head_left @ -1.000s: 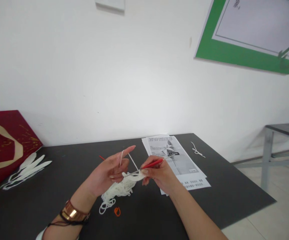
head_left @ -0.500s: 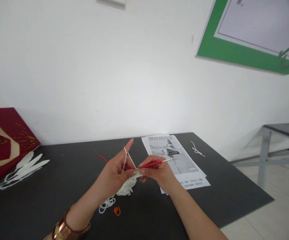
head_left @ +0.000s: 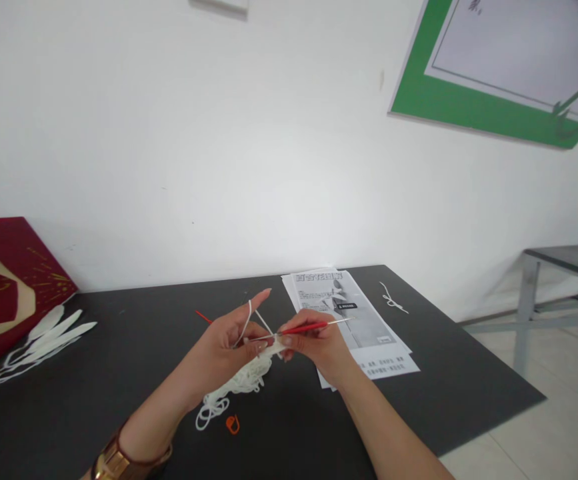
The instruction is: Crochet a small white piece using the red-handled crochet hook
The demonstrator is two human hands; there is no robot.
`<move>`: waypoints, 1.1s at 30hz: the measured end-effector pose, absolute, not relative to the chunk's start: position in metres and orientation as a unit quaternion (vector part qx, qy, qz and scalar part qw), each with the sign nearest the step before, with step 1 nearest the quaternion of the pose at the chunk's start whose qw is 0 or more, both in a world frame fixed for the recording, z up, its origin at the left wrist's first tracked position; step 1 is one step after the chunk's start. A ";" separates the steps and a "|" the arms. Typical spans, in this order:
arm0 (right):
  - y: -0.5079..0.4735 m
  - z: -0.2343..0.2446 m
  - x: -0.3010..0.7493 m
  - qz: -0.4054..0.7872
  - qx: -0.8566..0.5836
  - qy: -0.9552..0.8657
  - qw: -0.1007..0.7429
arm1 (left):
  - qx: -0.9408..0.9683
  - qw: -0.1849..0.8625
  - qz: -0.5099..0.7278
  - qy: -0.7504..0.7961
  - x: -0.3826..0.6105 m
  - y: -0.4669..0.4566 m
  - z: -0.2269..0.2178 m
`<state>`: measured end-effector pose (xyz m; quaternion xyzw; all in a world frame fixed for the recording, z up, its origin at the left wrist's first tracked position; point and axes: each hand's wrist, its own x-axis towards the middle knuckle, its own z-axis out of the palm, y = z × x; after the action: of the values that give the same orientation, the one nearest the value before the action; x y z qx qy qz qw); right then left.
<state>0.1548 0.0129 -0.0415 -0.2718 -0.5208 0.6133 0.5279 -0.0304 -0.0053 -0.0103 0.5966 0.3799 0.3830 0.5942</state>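
One small piece of white crochet (head_left: 278, 347) sits between the left hand (head_left: 226, 337) and right hand (head_left: 319, 345), above the desk (head_left: 289, 437), with the metal shaft of a red-handled crochet hook (head_left: 306, 327) lying along it. The right fingers are clamped on the red handle, close to the stitches; if that grip slips, the working loop could slide off. On the left, the index finger stands out, apart from the others, and a strand of white yarn (head_left: 265, 322) runs over it down to the work. The left thumb lies close to the piece's edge; whether it pinches there I cannot tell. Should that index finger drop, the strand would probably slacken and the hook might miss it. Below lies a loose heap of white yarn (head_left: 249, 379), whose tangled loops could snag into a knot when pulled. An orange stitch marker (head_left: 237, 425) just beside it might catch a stray loop. Farther right, printed sheets (head_left: 369, 337) lie beyond the wrist, which could nudge them askew.
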 end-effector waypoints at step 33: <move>0.008 -0.042 0.154 0.573 -0.294 -0.560 0.521 | 0.559 0.619 0.425 0.351 -0.020 -0.008 -0.018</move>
<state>0.1545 0.0084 -0.0420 -0.2937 -0.5605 0.5731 0.5208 -0.0200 -0.0082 -0.0182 0.5594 0.3506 0.4252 0.6191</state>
